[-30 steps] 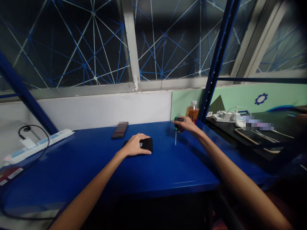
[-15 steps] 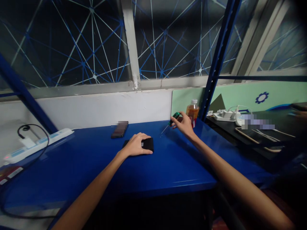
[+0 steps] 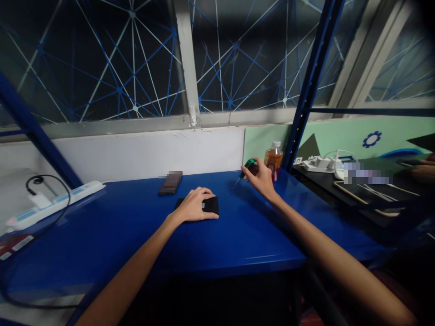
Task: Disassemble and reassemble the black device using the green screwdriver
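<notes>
My left hand (image 3: pixel 195 206) rests over a flat black rectangular object (image 3: pixel 211 207) on the blue table, thumb along its near edge and fingers over its far edge. Much of that object is covered by the hand. In my right hand (image 3: pixel 261 178) is a screwdriver with a green and black handle (image 3: pixel 249 165), gripped between thumb and fingers. Its thin shaft points down and left toward the tabletop; whether the tip touches is too fine to tell. A dark phone (image 3: pixel 171 183) lies behind my left hand. Just beyond my right hand stands a bottle of amber drink (image 3: pixel 273 159).
A white power strip (image 3: pixel 57 206) with a black plug and cable lies at the table's (image 3: pixel 112 235) left. Blue shelf posts (image 3: pixel 307 81) frame the table. On the right, a black surface holds white chargers (image 3: pixel 324 163) and cables. Another person's blurred hand (image 3: pixel 424 170) shows at the right edge.
Both my hands keep nearly the same place and hold. The screwdriver's shaft has tilted slightly steeper. The other person's hand at the far right has moved lower.
</notes>
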The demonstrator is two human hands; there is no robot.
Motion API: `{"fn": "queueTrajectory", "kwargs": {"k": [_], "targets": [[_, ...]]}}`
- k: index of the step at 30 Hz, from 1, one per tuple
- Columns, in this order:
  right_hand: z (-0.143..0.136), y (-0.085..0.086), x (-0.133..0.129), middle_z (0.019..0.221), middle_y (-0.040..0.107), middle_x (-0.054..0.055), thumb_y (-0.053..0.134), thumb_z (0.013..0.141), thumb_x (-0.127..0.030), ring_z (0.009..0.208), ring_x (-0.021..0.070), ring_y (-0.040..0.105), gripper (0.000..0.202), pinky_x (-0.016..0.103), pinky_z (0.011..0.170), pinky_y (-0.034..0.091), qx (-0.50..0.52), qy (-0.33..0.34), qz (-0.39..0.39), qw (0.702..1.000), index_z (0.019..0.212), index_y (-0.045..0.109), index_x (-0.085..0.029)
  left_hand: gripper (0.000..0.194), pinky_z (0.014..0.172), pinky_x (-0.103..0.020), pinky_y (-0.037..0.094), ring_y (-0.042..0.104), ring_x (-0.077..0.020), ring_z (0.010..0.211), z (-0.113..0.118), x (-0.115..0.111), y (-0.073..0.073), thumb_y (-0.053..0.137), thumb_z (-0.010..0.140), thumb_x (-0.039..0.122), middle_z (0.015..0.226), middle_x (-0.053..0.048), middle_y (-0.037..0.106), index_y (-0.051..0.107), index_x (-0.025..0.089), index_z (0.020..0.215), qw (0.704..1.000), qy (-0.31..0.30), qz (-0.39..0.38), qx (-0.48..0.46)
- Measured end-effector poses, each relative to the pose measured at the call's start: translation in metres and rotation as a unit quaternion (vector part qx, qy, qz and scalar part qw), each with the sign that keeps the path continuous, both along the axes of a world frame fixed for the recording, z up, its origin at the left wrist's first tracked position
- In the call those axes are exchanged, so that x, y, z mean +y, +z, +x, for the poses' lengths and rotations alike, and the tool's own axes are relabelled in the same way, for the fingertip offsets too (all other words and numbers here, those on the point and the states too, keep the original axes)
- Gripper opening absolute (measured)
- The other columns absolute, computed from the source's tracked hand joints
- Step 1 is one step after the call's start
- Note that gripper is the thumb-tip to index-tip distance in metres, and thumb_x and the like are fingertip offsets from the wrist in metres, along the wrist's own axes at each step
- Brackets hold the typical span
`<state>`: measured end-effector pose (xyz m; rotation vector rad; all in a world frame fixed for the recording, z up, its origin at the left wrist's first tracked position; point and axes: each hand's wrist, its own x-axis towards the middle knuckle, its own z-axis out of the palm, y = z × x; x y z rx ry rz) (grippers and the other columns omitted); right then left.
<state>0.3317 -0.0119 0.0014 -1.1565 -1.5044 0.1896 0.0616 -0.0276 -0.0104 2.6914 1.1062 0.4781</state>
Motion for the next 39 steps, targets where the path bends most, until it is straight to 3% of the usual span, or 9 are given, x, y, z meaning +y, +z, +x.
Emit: {"fn": "queueTrajectory", "kwargs": {"k": [10, 17, 24, 28, 32, 39], "targets": [[-0.008, -0.004, -0.001, 0.070, 0.071, 0.005, 0.059, 0.083, -0.045, 0.057, 0.0193, 0.068, 0.036, 0.029, 0.058, 0.052, -0.019, 0.008, 0.009, 1.000, 0.106, 0.052, -0.018, 0.067, 0.095, -0.048, 0.039, 0.050, -0.0334, 0.112, 0.000, 0.000, 0.000, 0.064, 0.071, 0.069, 0.122, -0.010, 0.056, 0.063, 0.026, 0.121, 1.000, -0.008, 0.016, -0.003], [-0.005, -0.004, 0.001, 0.067, 0.069, 0.003, 0.062, 0.082, -0.046, 0.055, 0.0203, 0.068, 0.036, 0.033, 0.057, 0.055, 0.028, 0.022, 0.025, 0.999, 0.104, 0.052, -0.020, 0.044, 0.098, -0.047, 0.039, 0.053, -0.0282, 0.111, 0.001, 0.002, -0.005, 0.060, 0.082, 0.058, 0.120, -0.007, 0.058, 0.067, 0.028, 0.113, 0.997, -0.022, 0.034, -0.058], [-0.014, 0.006, -0.002, 0.062, 0.066, 0.001, 0.070, 0.075, -0.049, 0.052, 0.0209, 0.067, 0.043, 0.035, 0.050, 0.059, 0.213, 0.143, -0.020, 0.966, 0.098, 0.048, -0.020, 0.019, 0.094, -0.042, 0.044, 0.061, -0.0224, 0.098, 0.004, 0.007, -0.007, 0.063, 0.086, 0.033, 0.107, -0.005, 0.066, 0.071, 0.023, 0.100, 0.986, 0.009, 0.063, -0.156], [-0.023, 0.008, -0.007, 0.063, 0.067, 0.002, 0.072, 0.074, -0.047, 0.052, 0.0208, 0.068, 0.043, 0.034, 0.049, 0.059, 0.253, 0.199, -0.048, 0.946, 0.095, 0.047, -0.019, 0.014, 0.089, -0.040, 0.047, 0.063, -0.0220, 0.093, 0.010, 0.004, -0.008, 0.070, 0.081, 0.028, 0.099, -0.004, 0.069, 0.072, 0.023, 0.094, 0.981, 0.014, 0.068, -0.180], [-0.030, 0.007, -0.011, 0.060, 0.066, 0.001, 0.072, 0.074, -0.045, 0.050, 0.0212, 0.067, 0.042, 0.035, 0.047, 0.060, 0.257, 0.215, -0.053, 0.941, 0.094, 0.047, -0.019, 0.006, 0.089, -0.040, 0.047, 0.064, -0.0205, 0.086, 0.015, 0.002, -0.010, 0.068, 0.082, 0.025, 0.090, -0.003, 0.072, 0.074, 0.022, 0.083, 0.976, 0.004, 0.075, -0.203], [-0.034, 0.008, -0.016, 0.064, 0.066, 0.001, 0.071, 0.075, -0.046, 0.052, 0.0204, 0.068, 0.042, 0.035, 0.050, 0.060, 0.247, 0.213, -0.042, 0.944, 0.096, 0.046, -0.019, 0.010, 0.091, -0.039, 0.047, 0.066, -0.0190, 0.080, 0.016, 0.003, -0.012, 0.065, 0.084, 0.023, 0.085, -0.004, 0.072, 0.074, 0.021, 0.079, 0.969, -0.008, 0.072, -0.234]]}}
